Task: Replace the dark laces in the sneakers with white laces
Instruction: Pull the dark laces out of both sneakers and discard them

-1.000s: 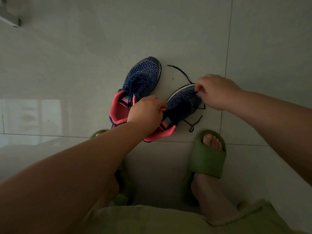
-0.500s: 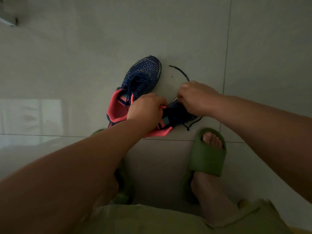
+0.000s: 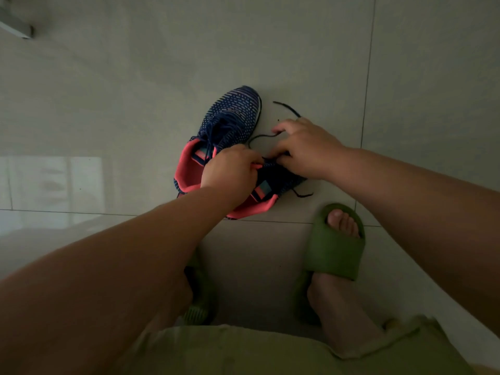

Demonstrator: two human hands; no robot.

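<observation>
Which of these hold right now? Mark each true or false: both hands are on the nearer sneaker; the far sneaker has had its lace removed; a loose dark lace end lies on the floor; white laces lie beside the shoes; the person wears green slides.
1. Both hands are on the nearer sneaker. True: the left hand grips its collar, the right hand pinches its dark lace.
2. The far sneaker is unlaced. False: it is still laced.
3. A dark lace end lies on the floor. True.
4. White laces lie beside the shoes. False: none in view.
5. Green slide worn. True.
</observation>
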